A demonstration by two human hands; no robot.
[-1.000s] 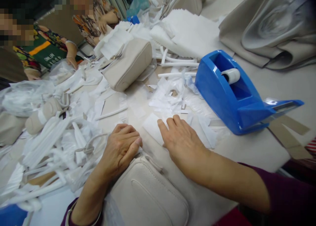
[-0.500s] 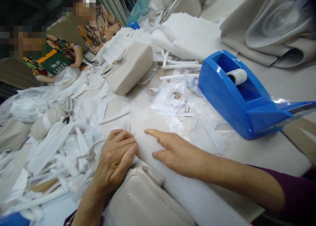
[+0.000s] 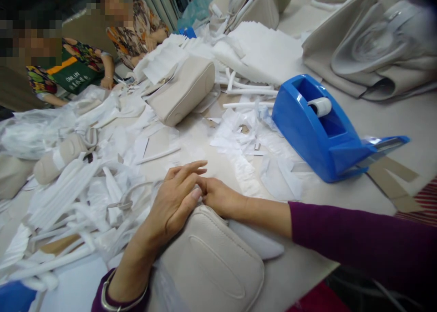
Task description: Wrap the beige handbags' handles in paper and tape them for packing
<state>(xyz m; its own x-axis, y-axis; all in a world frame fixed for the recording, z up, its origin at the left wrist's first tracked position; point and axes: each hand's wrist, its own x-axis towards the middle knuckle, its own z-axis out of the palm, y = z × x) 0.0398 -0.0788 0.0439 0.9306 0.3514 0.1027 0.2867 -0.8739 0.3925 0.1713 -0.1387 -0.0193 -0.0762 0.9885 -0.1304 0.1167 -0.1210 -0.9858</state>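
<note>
A beige handbag (image 3: 218, 262) with a stitched oval on its end panel lies in front of me. My left hand (image 3: 177, 198) rests at its far edge, thumb pressed down there and a couple of fingers stretched out. Against it, my right hand (image 3: 218, 198) is closed with fingers curled in; the fingertips are hidden behind my left thumb, so what they pinch cannot be made out. A white padding sheet (image 3: 254, 241) pokes out beside the bag, under my right forearm. Clear plastic film (image 3: 167, 289) hangs at the bag's near left side.
To the right stands a blue tape dispenser (image 3: 307, 130). Another beige handbag (image 3: 184, 93) lies farther off. White stuffing strips (image 3: 64, 198) are heaped at left, white sheets (image 3: 259, 52) at the back. Two people sit across the table, one with a green apron (image 3: 75, 75).
My right hand has gone from spread over the white sheet to curled against my left hand. The sheet shows much less now, and the bag has turned, exposing more of its end panel.
</note>
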